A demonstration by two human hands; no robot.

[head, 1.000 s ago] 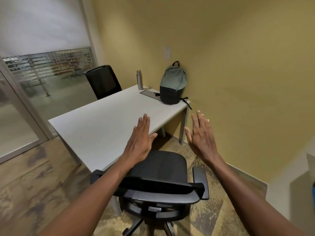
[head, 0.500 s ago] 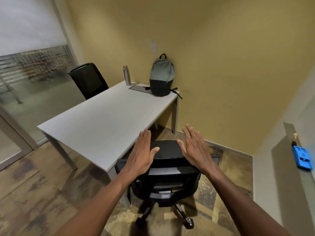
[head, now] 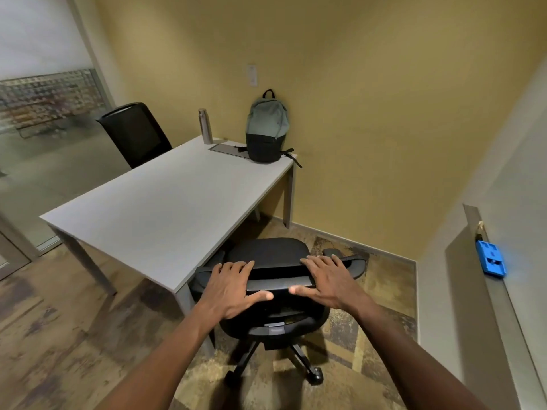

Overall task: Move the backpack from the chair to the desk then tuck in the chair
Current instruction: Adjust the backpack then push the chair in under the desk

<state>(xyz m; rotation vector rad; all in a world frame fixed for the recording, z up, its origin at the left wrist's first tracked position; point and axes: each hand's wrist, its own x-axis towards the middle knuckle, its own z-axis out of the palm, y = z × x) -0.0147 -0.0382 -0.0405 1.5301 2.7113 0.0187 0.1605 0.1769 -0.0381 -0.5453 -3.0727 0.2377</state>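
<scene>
Backpack [head: 267, 128] already upright on desk [head: 165, 202] far corner by wall; chair [head: 268, 255] not yet tucked, angled near desk corner. Left hand [head: 231, 287] and right hand [head: 328, 281] lie flat, fingers spread over backrest top, thumbs behind, not clenched. Best to push evenly, steer seat leftward between desk legs.

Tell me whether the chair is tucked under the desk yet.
Not yet. The chair stands mostly clear of the desk edge, its seat fully exposed; left hand and right hand rest on its backrest.
</scene>
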